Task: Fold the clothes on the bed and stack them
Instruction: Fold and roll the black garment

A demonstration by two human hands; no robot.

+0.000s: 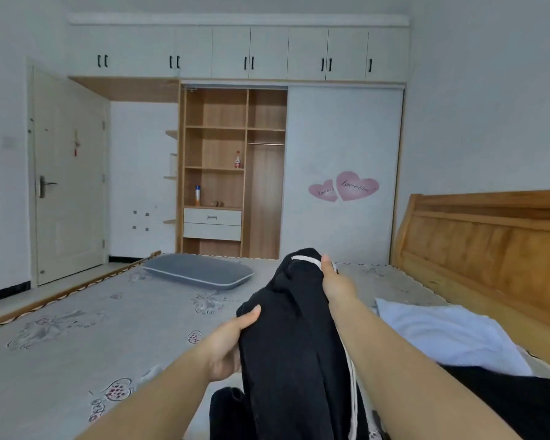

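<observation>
black garment up off the bed, both hands on it

head view: the black garment point(292, 328) hangs lifted in front of the person, long axis running away from the camera and upward, its white-trimmed end at the far top. the right hand point(332, 279) is the farther one, reaching out high with fingers pinching that far top end by the trim. the left hand point(232, 341) sits nearer and lower on the garment's left edge, thumb on top, fingers curled under the cloth. both forearms stretch forward, right arm above the left. below them lies the bed point(77, 328), with more dark cloth point(505, 404) at the lower right and a pale blue cloth point(451, 335) beside it. judging by this, the garment needs spreading flat on the bare mattress to the left before any fold; no stack in sight yet.
</observation>
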